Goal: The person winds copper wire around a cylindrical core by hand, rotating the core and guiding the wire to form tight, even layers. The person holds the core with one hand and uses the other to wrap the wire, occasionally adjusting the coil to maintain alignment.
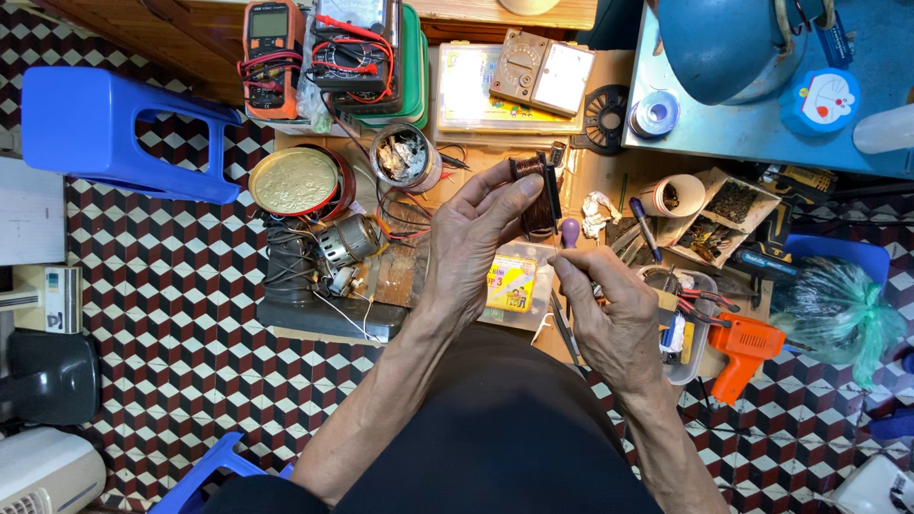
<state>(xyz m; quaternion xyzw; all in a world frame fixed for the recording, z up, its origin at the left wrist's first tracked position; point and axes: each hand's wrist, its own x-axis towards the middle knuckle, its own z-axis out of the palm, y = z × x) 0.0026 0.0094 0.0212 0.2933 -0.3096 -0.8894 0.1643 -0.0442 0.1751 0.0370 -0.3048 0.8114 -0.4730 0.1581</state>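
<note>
Left hand (473, 243) is up over the middle of the cluttered floor, its grip pinched on a copper-wire coil (529, 171), thumb and fingertips clamped on the dark bobbin frame, the coil raised above the mess below. Right hand (611, 309) sits just beside it, lower and to the right, its grip clenched around a small tool with a purple knob (569, 231); the knob pokes up from the fist, and what the tool's tip does is hidden by the fingers. Under the two hands lies a yellow packet (512, 283) in a clear tray. To the left of the left hand, a small electric motor (347, 240) with loose wires rests on a dark block, and behind it stand a round brass-coloured tin lid (294, 181) and an open can of scraps (405, 157). Along the far edge, an orange multimeter (271, 57) and a second meter with red leads (354, 48). Right of the right hand, an orange soldering gun (745, 350) lies near a green plastic bag (838, 309). A blue plastic stool (105, 124) stands well apart on the patterned floor (171, 314), far left.
</note>
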